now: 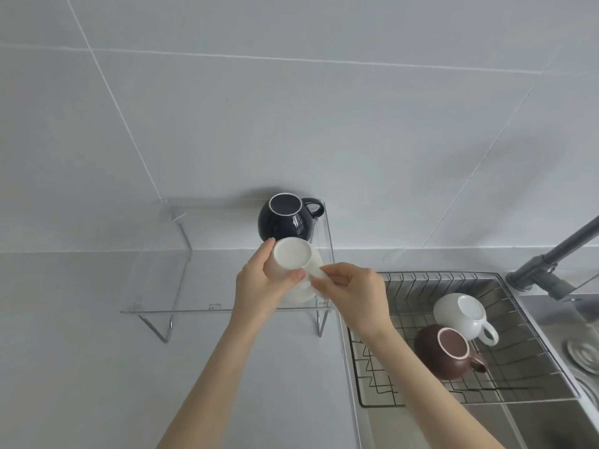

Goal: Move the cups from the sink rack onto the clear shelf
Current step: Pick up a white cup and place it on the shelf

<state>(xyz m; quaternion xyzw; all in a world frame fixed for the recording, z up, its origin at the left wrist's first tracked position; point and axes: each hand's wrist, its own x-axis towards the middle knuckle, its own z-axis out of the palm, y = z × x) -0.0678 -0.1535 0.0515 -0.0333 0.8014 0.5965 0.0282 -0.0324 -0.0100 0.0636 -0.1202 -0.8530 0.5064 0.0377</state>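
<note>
A cream cup is held upside down over the right end of the clear shelf. My left hand wraps its body, and my right hand pinches its handle side. Whether the cup touches the shelf I cannot tell. Behind it a black cup stands upside down on the shelf by the wall. In the wire sink rack a white cup and a brown cup lie upside down, touching each other.
A grey faucet rises at the right, above the steel sink with its drain. The shelf stands on metal legs on the pale counter, against a tiled wall.
</note>
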